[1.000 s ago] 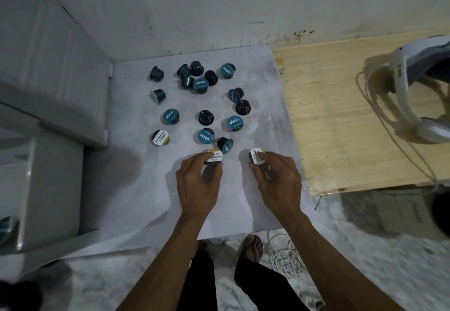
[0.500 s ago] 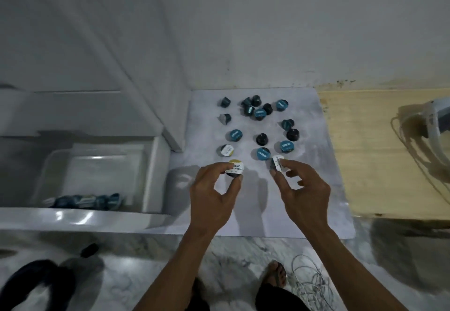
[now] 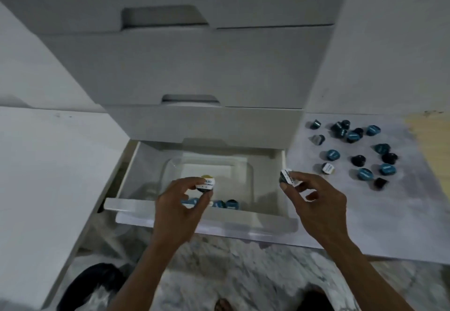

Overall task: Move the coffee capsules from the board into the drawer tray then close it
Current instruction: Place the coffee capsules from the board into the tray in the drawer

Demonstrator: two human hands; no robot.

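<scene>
My left hand (image 3: 180,203) pinches a white-lidded capsule (image 3: 206,183) above the clear tray (image 3: 249,181) inside the open bottom drawer (image 3: 282,203). A few blue-lidded capsules (image 3: 225,204) lie at the tray's near end, partly hidden by the drawer front. My right hand (image 3: 314,203) pinches another white-lidded dark capsule (image 3: 286,177) over the drawer's right edge. On the grey board (image 3: 379,203) to the right lie several dark and teal capsules (image 3: 365,174).
White cabinet drawers (image 3: 194,67) rise behind the open one. A white panel (image 3: 48,177) stands at the left. A wooden board (image 3: 428,135) borders the grey board on the far right. Marble floor and a dark object (image 3: 92,284) lie below.
Both hands lifted a capsule each off the board and carried them left. My left hand is now over the drawer tray, my right at the drawer's right edge. My view swung left.
</scene>
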